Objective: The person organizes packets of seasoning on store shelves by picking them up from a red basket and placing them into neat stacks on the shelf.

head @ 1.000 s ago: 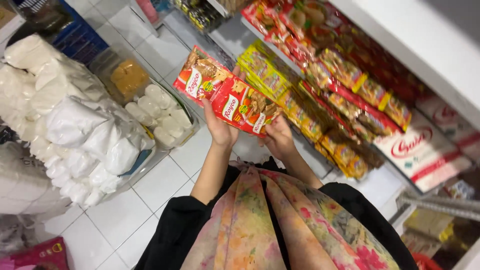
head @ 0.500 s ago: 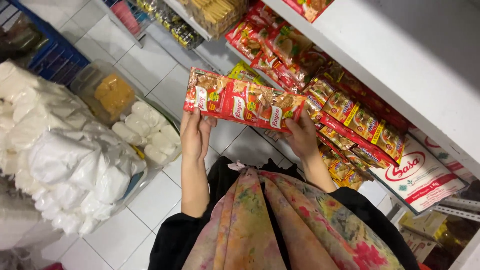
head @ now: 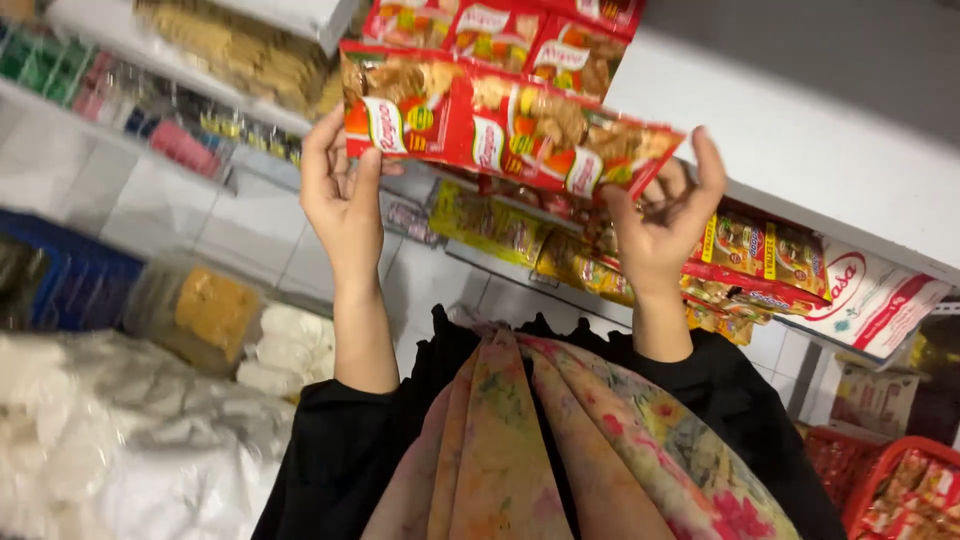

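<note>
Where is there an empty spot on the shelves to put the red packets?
The white shelf top right of the red packets looks bare. The shelf beneath, by the right hand, is crammed with yellow sachets. Left of the left hand, the low shelves are full. The tiled floor shows bare tiles beside the blue crate.

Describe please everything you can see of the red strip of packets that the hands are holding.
The strip of packets is a row of joined glossy sachets, mostly red with food pictures and yellow accents. It looks like thin plastic film. It is held up level, slightly tilted down to the right, before the white shelf. The left hand grips its left end; the right hand supports its right end.
</note>
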